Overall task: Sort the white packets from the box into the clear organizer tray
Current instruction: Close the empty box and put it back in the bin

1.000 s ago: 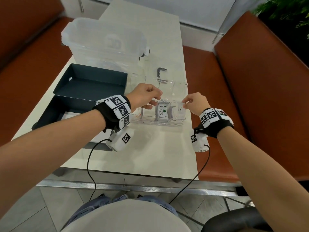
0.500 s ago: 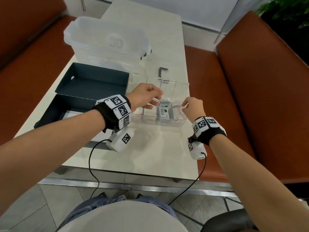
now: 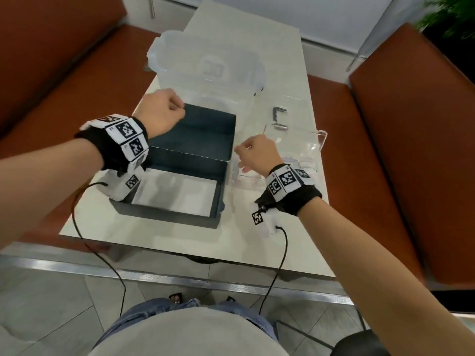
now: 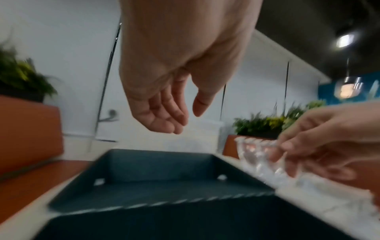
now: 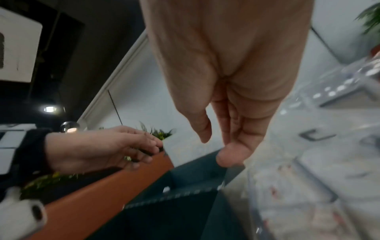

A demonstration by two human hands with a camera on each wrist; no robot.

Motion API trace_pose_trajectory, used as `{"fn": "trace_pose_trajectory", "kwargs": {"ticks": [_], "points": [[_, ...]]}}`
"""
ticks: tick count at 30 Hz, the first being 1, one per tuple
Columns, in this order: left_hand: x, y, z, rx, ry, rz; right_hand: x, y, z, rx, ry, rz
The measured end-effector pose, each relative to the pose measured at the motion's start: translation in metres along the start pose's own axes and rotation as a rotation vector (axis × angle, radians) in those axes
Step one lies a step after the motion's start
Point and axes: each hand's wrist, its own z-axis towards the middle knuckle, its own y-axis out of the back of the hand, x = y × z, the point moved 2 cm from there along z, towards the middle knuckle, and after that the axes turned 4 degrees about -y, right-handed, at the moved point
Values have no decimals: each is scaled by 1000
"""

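The left hand is seen raised over the far half of the dark blue-grey hinged cardboard box; in the left wrist view its fingers hang loosely bent and nothing is held in them. The right hand is placed at the near left corner of the clear acrylic organizer tray, which stands on the pale table just beside the box. In the left wrist view the right hand's fingers are curled about the tray's clear edge, though the picture is smeared and the grip cannot be told exactly; no packet is seen in that hand.

The white packets are seen as a flat white layer in the near half of the box. What lies in the tray's compartments is hidden by the right wrist and by blur.

The step in hand is judged to be a reach into the box for a packet, with the tray steadied at its corner. For the next move, the left hand would have to be brought down toward the person, onto the white layer, and one thin packet pinched by an edge and lifted clear of the rest. A large frosted plastic tub and a small dark metal bracket lie farther off on the table and need not be touched
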Motion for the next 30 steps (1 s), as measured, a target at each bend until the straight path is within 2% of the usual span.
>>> {"fn": "trace_pose_trajectory", "kwargs": {"ticks": [2, 3, 6, 8, 12, 14, 16, 21, 23, 26, 28, 30], "points": [[33, 15, 3, -85, 88, 150, 10, -24, 2, -28, -70, -42], [47, 19, 3, -77, 160, 194, 13, -33, 3, -48, -112, -13], [77, 16, -6, 126, 346, 219, 19, -53, 7, -57, -229, 139], [92, 10, -13, 224, 398, 86, 18, -62, 6, -60, -274, 184], [114, 15, -28, 229, 520, -282, 5, -64, -5, -39, -320, 397], [118, 23, -35, 290, 495, -429, 2, -56, -13, -10, -309, 466], [115, 33, -41, 308, 406, -522, 4, -46, -16, -21, -229, 489], [97, 44, -41, 185, 180, -657, 15, -25, -10, -168, -13, 439], [93, 41, -39, 112, 120, -631, 13, -23, -7, -210, 35, 432], [93, 36, -38, 30, 72, -439, 4, -24, -4, -213, 62, 388], [94, 37, -37, 16, 46, -304, -4, -24, -3, -170, 47, 382], [95, 40, -38, 34, 21, -281, -11, -24, -3, -114, 11, 456]]}}
